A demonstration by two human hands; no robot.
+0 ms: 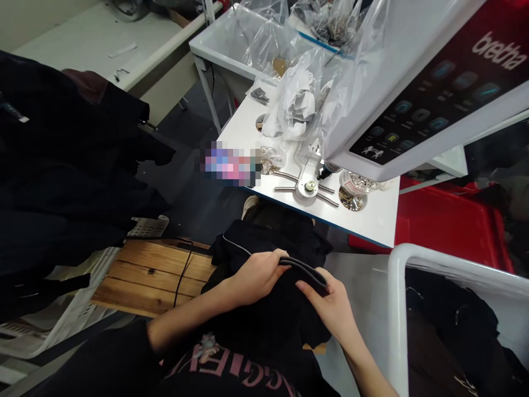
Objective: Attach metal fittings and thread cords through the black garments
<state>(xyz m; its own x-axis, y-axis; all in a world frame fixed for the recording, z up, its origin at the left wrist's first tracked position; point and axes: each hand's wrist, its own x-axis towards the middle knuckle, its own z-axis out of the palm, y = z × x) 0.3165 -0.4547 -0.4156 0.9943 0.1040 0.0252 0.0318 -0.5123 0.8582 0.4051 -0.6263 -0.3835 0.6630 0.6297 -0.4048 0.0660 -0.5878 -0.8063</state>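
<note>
A black garment (pixel 268 325), its edge clamped by fingers of left hand (pixel 256 278) and right hand (pixel 330 303), lies near a "bretha" panel (pixel 438 94).

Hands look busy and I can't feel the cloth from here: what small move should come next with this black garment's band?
Probably draw the right hand along the dark band, away from the left hand. The left hand already grips the band, the right pinches it nearby, and the band lies curved over the bunched black garment.
</note>
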